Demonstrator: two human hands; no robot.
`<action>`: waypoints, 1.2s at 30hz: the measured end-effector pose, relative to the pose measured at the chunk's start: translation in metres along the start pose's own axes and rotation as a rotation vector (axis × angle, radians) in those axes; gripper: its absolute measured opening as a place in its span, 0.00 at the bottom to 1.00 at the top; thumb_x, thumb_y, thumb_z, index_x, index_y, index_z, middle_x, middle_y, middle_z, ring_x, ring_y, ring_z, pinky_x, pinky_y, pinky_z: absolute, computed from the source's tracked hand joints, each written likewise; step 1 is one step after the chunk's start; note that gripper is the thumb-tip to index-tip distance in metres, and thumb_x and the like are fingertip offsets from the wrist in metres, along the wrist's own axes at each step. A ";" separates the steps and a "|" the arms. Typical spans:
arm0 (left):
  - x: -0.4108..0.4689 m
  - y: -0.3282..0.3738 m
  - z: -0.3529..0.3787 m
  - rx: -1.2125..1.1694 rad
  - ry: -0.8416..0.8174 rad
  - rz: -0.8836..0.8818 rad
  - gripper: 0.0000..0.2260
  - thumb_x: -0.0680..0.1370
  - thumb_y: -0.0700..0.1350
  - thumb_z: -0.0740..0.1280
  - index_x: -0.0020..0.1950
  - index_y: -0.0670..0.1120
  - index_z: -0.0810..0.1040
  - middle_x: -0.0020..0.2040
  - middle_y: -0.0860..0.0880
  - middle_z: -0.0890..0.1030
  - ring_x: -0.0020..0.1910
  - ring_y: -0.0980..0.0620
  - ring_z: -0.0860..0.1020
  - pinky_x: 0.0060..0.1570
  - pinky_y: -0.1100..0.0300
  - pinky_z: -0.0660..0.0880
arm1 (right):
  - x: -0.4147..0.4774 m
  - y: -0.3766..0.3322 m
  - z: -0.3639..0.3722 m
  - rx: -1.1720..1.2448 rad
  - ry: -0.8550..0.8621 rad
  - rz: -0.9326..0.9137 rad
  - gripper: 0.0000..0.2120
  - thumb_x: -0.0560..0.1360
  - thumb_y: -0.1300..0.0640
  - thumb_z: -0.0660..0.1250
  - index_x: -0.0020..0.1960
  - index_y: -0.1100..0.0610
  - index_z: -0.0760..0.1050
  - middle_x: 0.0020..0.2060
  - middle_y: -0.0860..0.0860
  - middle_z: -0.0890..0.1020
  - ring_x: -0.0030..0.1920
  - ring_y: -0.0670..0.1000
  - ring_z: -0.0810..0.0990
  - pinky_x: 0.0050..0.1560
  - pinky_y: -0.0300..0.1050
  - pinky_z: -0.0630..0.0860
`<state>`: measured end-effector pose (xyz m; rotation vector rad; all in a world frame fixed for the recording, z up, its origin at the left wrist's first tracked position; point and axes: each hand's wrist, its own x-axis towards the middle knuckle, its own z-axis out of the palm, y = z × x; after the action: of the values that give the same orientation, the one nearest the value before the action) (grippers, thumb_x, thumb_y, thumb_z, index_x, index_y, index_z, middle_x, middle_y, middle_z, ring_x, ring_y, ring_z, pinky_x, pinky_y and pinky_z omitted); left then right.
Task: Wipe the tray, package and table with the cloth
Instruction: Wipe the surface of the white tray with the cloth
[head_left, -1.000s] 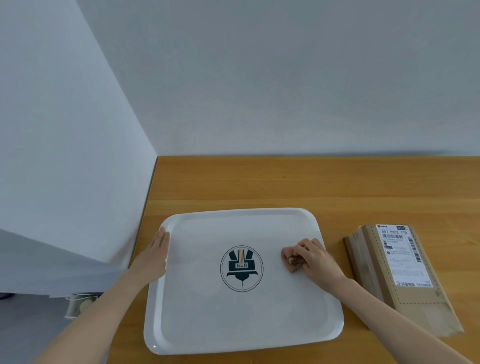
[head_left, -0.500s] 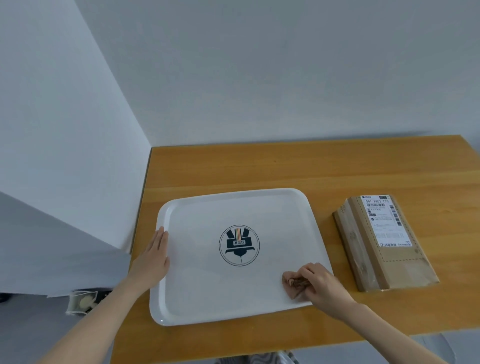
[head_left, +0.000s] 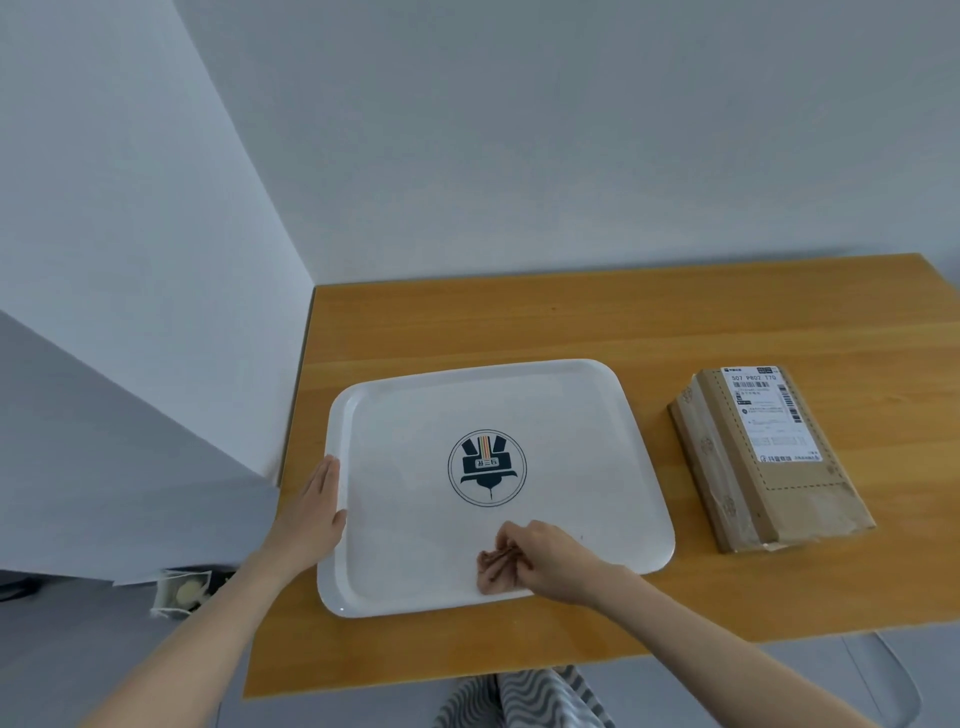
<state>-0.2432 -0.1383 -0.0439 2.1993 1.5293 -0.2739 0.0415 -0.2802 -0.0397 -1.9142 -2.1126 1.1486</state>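
closest to me, below the near edge of the desk (head_left: 426, 654), a bit of striped fabric (head_left: 530, 696) shows at the bottom of my view. just beyond that edge my right hand (head_left: 550, 561) is on the near part of the white tray (head_left: 644, 467), a little right of its middle. its fingers (head_left: 511, 535) are curled tight and bunch up a small brown cloth (head_left: 496, 569). the cloth is crumpled and presses down on the tray's floor, close to the near rim. my left hand (head_left: 311, 514) lies on the tray's left rim. its fingers (head_left: 327, 475) are straight and together, pointing away from me. they grip nothing and only rest flat on the rim, with the thumb on the inner side.

the tray sits flat on the desk toward its left side. a round dark emblem (head_left: 487, 467) is printed in its centre, beyond my right hand and clear of the cloth. to the right of the tray, apart from it, a brown cardboard package (head_left: 727, 467) lies flat on the desk. a white shipping label (head_left: 769, 415) is on its far half. past both, bare wood runs to the pale wall (head_left: 519, 156).
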 end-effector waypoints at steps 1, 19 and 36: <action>-0.001 -0.002 0.001 0.006 -0.003 0.001 0.32 0.81 0.43 0.57 0.77 0.41 0.39 0.79 0.46 0.44 0.78 0.49 0.47 0.73 0.56 0.56 | 0.007 -0.012 0.006 -0.004 0.011 -0.027 0.14 0.74 0.66 0.57 0.58 0.60 0.71 0.47 0.59 0.81 0.45 0.56 0.76 0.43 0.46 0.72; 0.005 0.010 -0.009 0.109 -0.027 -0.036 0.33 0.77 0.40 0.64 0.77 0.42 0.50 0.77 0.46 0.54 0.66 0.48 0.70 0.51 0.62 0.74 | -0.061 0.056 -0.045 0.081 0.205 0.007 0.12 0.71 0.72 0.59 0.47 0.60 0.76 0.38 0.48 0.79 0.39 0.40 0.75 0.41 0.38 0.72; 0.011 0.009 -0.012 0.117 -0.059 -0.031 0.29 0.76 0.40 0.65 0.73 0.43 0.57 0.74 0.48 0.57 0.50 0.52 0.77 0.39 0.66 0.74 | -0.034 0.070 -0.023 -0.007 0.323 0.132 0.19 0.68 0.71 0.57 0.53 0.57 0.77 0.43 0.52 0.81 0.42 0.50 0.71 0.36 0.35 0.66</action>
<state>-0.2322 -0.1265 -0.0358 2.2372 1.5522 -0.4447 0.1187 -0.3033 -0.0480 -2.1025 -1.8484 0.7837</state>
